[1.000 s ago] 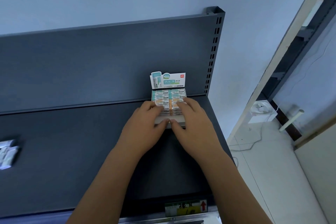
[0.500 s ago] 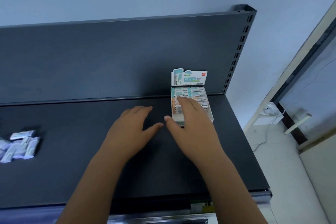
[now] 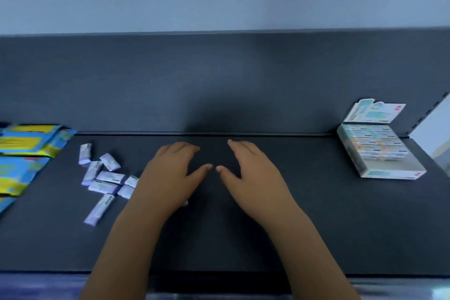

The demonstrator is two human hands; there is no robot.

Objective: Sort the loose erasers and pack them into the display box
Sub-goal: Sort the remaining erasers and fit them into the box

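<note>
The left hand (image 3: 170,178) and right hand (image 3: 253,178) spread flat, empty, over the dark grey shelf (image 3: 316,214); print on the white cardboard display box (image 3: 389,174) and lilac-wrapped erasers (image 3: 110,177) is blurred.

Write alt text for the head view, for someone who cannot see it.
A person's left grip and right grip, both open and empty, are spread palms-down over the middle of a dark shelf. Loose erasers lie scattered to their left; the display box, holding erasers, stands open at far right.
</note>
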